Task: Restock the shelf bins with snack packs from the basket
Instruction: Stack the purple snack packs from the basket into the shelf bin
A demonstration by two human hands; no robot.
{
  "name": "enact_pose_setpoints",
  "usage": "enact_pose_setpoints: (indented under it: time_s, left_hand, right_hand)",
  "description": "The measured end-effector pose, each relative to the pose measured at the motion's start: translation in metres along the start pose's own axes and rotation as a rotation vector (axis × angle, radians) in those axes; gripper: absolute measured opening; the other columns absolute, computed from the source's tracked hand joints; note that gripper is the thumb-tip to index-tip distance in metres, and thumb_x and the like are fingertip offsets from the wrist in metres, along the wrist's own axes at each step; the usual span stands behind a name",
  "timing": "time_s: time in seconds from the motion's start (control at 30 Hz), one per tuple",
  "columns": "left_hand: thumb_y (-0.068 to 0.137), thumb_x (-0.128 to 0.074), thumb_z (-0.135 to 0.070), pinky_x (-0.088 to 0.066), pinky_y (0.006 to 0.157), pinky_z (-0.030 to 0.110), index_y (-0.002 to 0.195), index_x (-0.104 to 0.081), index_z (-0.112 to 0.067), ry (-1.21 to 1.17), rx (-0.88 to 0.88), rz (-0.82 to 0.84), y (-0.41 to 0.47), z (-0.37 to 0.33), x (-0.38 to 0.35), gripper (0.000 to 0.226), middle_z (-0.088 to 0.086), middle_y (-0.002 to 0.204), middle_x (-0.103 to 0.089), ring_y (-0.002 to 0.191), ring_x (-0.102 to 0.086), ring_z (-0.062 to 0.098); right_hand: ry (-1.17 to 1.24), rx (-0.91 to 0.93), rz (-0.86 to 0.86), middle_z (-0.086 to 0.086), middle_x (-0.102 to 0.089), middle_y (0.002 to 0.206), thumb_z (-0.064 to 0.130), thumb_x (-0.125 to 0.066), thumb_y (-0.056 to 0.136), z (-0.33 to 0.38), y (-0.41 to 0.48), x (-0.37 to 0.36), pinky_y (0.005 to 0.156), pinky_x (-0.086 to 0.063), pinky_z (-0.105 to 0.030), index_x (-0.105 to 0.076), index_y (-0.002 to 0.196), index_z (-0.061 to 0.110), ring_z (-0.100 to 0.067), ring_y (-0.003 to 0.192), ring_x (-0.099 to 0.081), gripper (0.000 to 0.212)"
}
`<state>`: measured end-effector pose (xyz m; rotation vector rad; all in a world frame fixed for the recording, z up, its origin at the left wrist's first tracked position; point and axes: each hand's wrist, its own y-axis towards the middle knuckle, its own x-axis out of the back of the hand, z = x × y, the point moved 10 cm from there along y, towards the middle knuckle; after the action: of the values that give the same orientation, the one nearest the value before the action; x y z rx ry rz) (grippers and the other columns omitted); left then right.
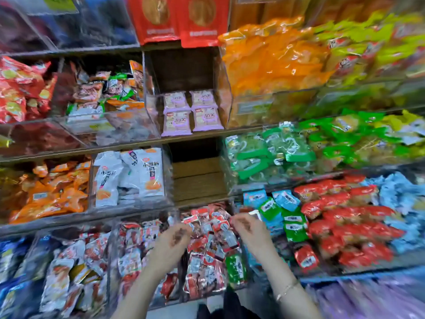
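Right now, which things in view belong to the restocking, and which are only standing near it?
Belong to the job: left hand, right hand, small red packs under them, probably the empty bin above. The basket is not in view.

Only nearby: pink packs, orange packs top right, green packs, white packs.

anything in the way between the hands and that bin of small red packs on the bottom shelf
Nothing visible. The left hand and right hand are over the open top of the bin, with only its red packs below. Blur hides whether either hand holds a pack.
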<state>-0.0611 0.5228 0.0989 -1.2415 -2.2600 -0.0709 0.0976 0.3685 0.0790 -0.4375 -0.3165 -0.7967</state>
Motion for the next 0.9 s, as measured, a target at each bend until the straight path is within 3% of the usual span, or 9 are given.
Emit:
enact_pose_setpoints:
  time_s: [0.17,0.27,0.33,0.47,0.6,0.77,0.9]
  left_hand:
    - [0.099,-0.048,-0.015,-0.041,0.075,0.025,0.084,-0.060,-0.007,0.162,0.240,0.410,-0.090,0.090,-0.081,0.021,0.003,0.083,-0.056,0.078,-0.051,0.012]
    - [0.097,-0.050,-0.014,-0.040,0.054,0.012,0.077,-0.052,-0.011,0.157,0.415,0.482,-0.145,0.143,-0.104,0.021,0.000,0.078,-0.054,0.067,-0.053,0.011]
    - [0.096,-0.052,-0.016,-0.036,0.045,0.008,0.075,-0.054,-0.013,0.168,0.512,0.507,-0.176,0.172,-0.116,0.020,-0.001,0.079,-0.058,0.066,-0.057,0.009]
    - [0.095,-0.053,-0.020,-0.036,0.050,0.018,0.090,-0.060,-0.008,0.104,0.726,0.541,-0.221,0.204,-0.135,0.014,0.006,0.087,-0.065,0.070,-0.060,0.018]
    - [0.095,-0.050,-0.020,-0.032,0.053,0.022,0.094,-0.060,-0.008,0.150,0.705,0.581,-0.234,0.194,-0.158,0.015,0.007,0.091,-0.066,0.072,-0.060,0.018]
    - [0.096,-0.047,-0.020,-0.031,0.054,0.023,0.092,-0.057,-0.009,0.164,0.608,0.603,-0.228,0.156,-0.195,0.015,0.005,0.092,-0.063,0.073,-0.058,0.017]
    - [0.094,-0.048,-0.017,-0.029,0.051,0.021,0.089,-0.057,-0.011,0.141,0.566,0.605,-0.225,0.123,-0.240,0.011,0.001,0.084,-0.061,0.066,-0.054,0.014]
  right_hand:
    - [-0.142,-0.257,0.053,-0.009,-0.069,0.095,0.011,-0.054,0.093,-0.121,-0.107,-0.019,0.073,-0.038,-0.021,-0.067,0.099,0.004,-0.014,0.087,-0.061,0.015]
    - [-0.278,-0.438,0.122,-0.011,-0.066,0.093,0.014,-0.051,0.094,-0.194,-0.179,-0.027,0.075,-0.039,-0.026,-0.067,0.099,0.005,-0.015,0.087,-0.060,0.019]
    - [-0.256,-0.528,0.114,-0.009,-0.057,0.082,0.011,-0.050,0.094,-0.230,-0.225,-0.027,0.072,-0.040,-0.028,-0.061,0.084,0.009,-0.012,0.079,-0.052,0.015]
    - [-0.016,-0.745,-0.044,-0.009,-0.049,0.063,0.001,-0.048,0.092,-0.279,-0.307,-0.003,0.055,-0.033,-0.023,-0.049,0.066,0.011,-0.017,0.060,-0.045,0.028]
    - [0.154,-0.843,-0.218,-0.007,-0.037,0.056,-0.004,-0.044,0.092,-0.304,-0.354,0.036,0.040,-0.022,-0.014,-0.040,0.057,0.013,-0.013,0.050,-0.033,0.039]
    - [0.332,-0.914,-0.382,-0.005,-0.041,0.066,0.005,-0.043,0.095,-0.334,-0.384,0.086,0.052,-0.025,-0.022,-0.044,0.073,0.013,-0.016,0.055,-0.039,0.024]
    - [0.369,-0.898,-0.558,-0.009,-0.041,0.069,0.004,-0.043,0.093,-0.354,-0.390,0.141,0.053,-0.029,-0.023,-0.046,0.076,0.010,-0.018,0.056,-0.040,0.019]
